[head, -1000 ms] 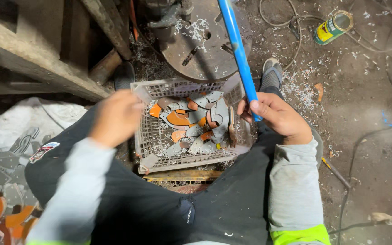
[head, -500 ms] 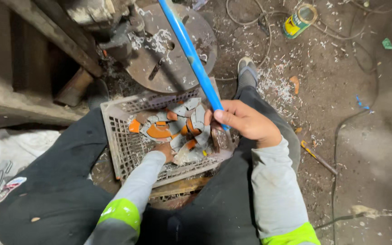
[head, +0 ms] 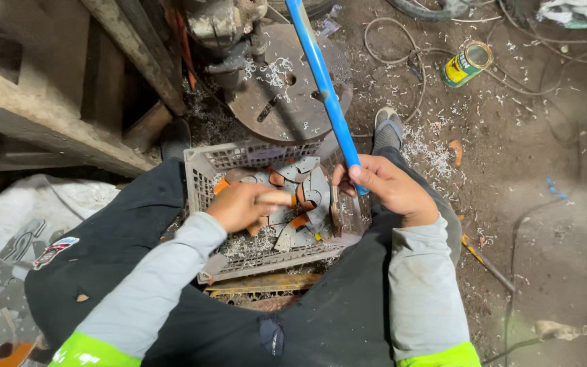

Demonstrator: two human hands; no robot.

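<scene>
2 hands work apart: the left hand (head: 242, 206) pinches an orange-grey piece (head: 276, 198) mid-crate (head: 202, 170), while the right hand (head: 385, 187) grips a blue handle (head: 324, 85) at the crate's right edge.
</scene>
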